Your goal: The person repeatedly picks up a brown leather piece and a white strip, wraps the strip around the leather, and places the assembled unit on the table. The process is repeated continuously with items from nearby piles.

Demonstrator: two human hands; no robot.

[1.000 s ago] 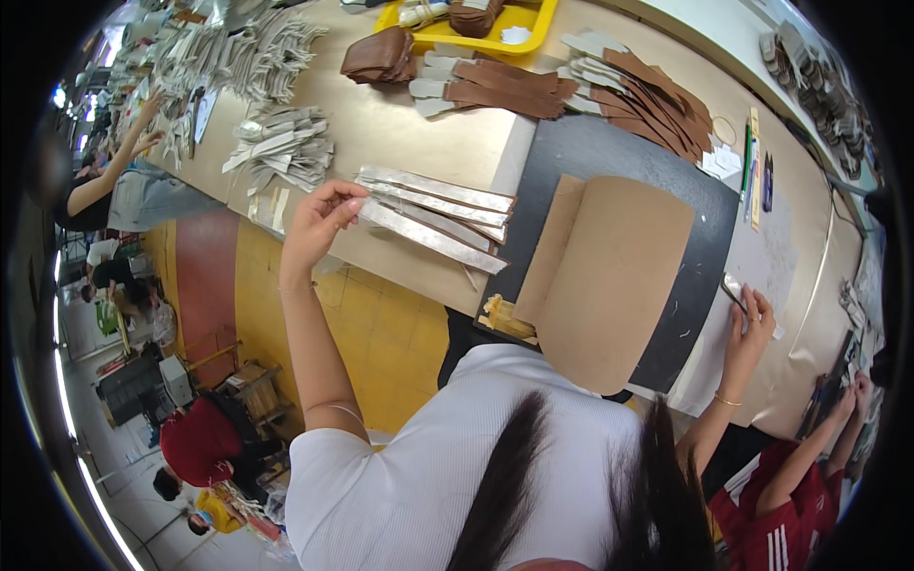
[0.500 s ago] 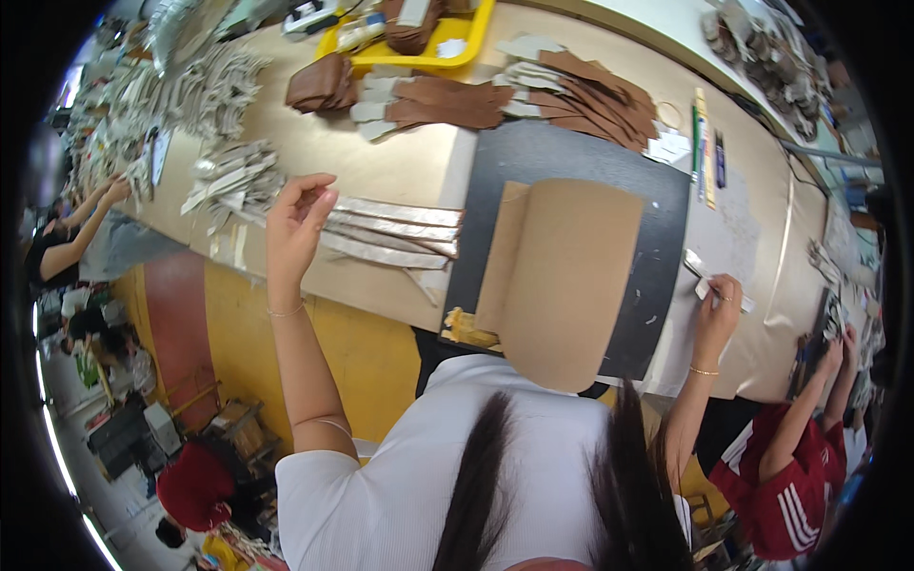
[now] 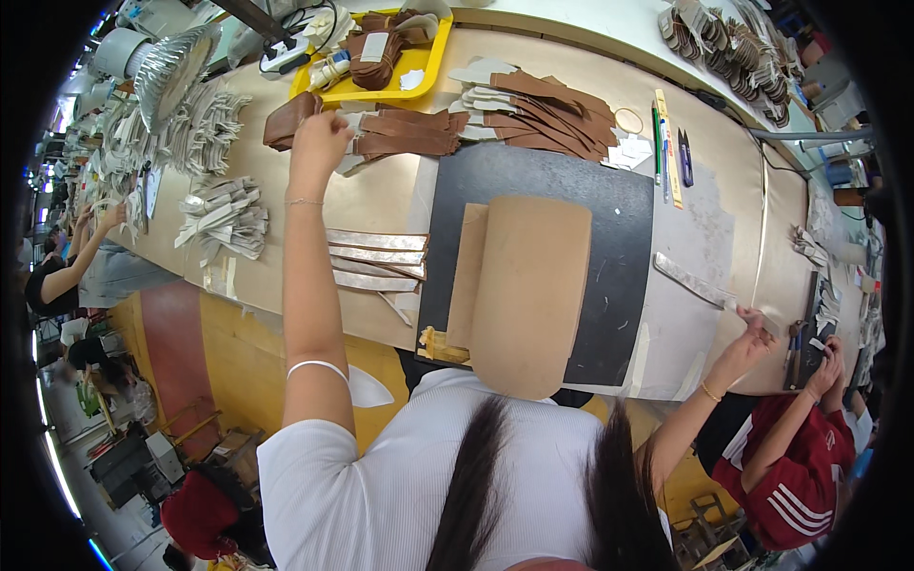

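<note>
My left hand (image 3: pixel 322 145) reaches across the table to a stack of brown leather pieces (image 3: pixel 288 121) and the end of a row of brown leather strips with pale ends (image 3: pixel 409 131). Its fingers are curled in; what they hold, if anything, is hidden. Out to the right, my right hand (image 3: pixel 745 344) has its fingers apart, by the near end of a pale narrow strip (image 3: pixel 690 280) lying on the table. In front of me a tan board with a rounded end (image 3: pixel 533 285) lies over a black mat (image 3: pixel 614 257). Several silvery strips with brown edges (image 3: pixel 379 257) lie left of it.
A yellow tray (image 3: pixel 433 68) holds brown pieces and a bottle at the back. More brown strips (image 3: pixel 552 114) fan out behind the mat. A ruler (image 3: pixel 668 147), pens and snips (image 3: pixel 685 157) lie right. Pale strips (image 3: pixel 224 217) are heaped left. A co-worker in red (image 3: pixel 790 466) works at right.
My left hand has moved forward from above the silvery strips to the brown leather. My right hand has let go of the pale strip and drawn away right and nearer; the strip now lies on the table.
</note>
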